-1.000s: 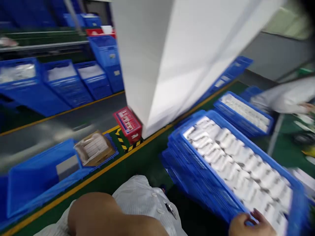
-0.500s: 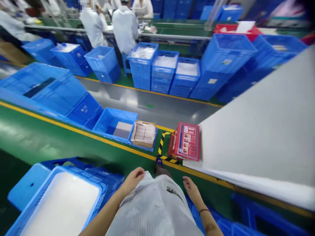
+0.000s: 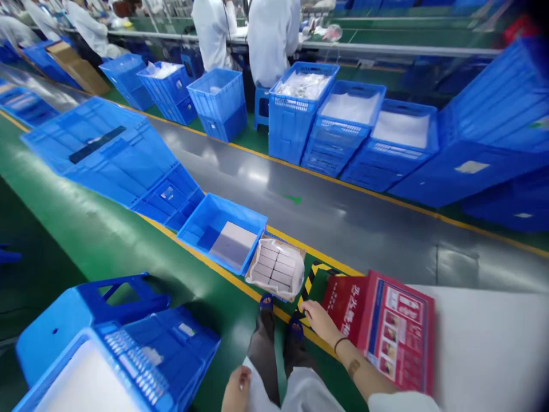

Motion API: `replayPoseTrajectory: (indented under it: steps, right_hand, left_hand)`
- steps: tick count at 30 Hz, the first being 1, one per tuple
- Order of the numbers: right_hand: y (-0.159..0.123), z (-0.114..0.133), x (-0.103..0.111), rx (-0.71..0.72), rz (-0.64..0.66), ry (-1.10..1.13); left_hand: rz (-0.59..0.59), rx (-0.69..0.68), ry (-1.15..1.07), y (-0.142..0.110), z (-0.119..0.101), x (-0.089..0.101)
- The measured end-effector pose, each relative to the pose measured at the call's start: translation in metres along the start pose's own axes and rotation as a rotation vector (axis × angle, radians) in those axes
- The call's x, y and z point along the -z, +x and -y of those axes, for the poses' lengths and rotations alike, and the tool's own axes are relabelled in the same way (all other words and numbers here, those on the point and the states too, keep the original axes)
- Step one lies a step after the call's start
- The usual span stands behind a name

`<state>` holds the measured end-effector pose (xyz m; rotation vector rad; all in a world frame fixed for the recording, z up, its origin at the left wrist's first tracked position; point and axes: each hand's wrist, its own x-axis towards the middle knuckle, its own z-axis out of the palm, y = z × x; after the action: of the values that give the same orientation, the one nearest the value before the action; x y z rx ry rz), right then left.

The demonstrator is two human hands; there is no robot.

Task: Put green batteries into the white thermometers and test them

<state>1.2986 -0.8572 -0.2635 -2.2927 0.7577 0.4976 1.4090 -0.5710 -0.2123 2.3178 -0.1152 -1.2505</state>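
From where I stand, the thing nearest the hands is the open brown cardboard carton with a crumpled clear plastic liner (image 3: 299,252), on the floor just beyond the person's feet, its pale rectangular blocks (image 3: 282,268) lying in two columns. Good handling here, I'd judge, means keeping both feet clear of the carton and the forearm off the red printed cardboard box (image 3: 401,337) beside it; any hold on the carton would be safer at its stiff walls than at the loose liner. The right hand (image 3: 319,319) reaches forward and low, arm slanting across the view in front of the red box, fingers loosely bent with nothing showing between them. The left hand (image 3: 237,389) hangs close to the body, knuckles up, fingers curled inward; I cannot tell whether they press together or hold anything
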Motion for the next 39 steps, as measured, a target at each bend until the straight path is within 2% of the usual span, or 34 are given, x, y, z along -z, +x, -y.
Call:
replayPoseTrajectory:
  steps: [2,4,7,9,11,13,16,19,22,26,34,39]
  right_hand:
    - [0.056,-0.004,-0.014,0.038,0.067,-0.095]
    - [0.113,-0.014,-0.036,0.060,0.141,-0.184]
    - [0.188,-0.038,-0.079,0.072,0.230,-0.301]
    - [0.227,-0.057,-0.110,0.088,0.262,-0.358]
    - [0.257,-0.075,-0.139,0.125,0.275,-0.391]
    - [0.278,-0.091,-0.164,0.178,0.284,-0.404]
    - [0.295,-0.111,-0.189,0.272,0.300,-0.405]
    - [0.303,-0.126,-0.197,0.375,0.312,-0.404]
    - [0.309,-0.134,-0.195,0.475,0.320,-0.404]
    - [0.318,-0.134,-0.194,0.551,0.293,-0.408]
    - [0.322,-0.128,-0.200,0.628,0.273,-0.410]
    - [0.311,-0.139,-0.199,0.627,0.271,-0.423]
  left_hand:
    - [0.029,-0.040,-0.016,0.042,-0.013,-0.016]
    - [0.060,-0.112,-0.036,0.086,-0.029,-0.031]
    - [0.088,-0.220,-0.060,0.163,-0.055,-0.053]
    - [0.098,-0.229,-0.055,0.222,-0.071,-0.073]
    - [0.103,-0.171,-0.019,0.282,-0.078,-0.103]
    - [0.109,-0.046,0.051,0.336,-0.076,-0.137]
    - [0.115,0.137,0.167,0.388,-0.061,-0.186]
    - [0.088,0.245,0.254,0.406,-0.049,-0.219]
    - [0.037,0.281,0.310,0.403,-0.047,-0.236]
    - [-0.023,0.287,0.356,0.394,-0.051,-0.245]
    - [-0.087,0.216,0.390,0.395,-0.048,-0.247]
    - [-0.124,0.195,0.297,0.378,-0.050,-0.267]
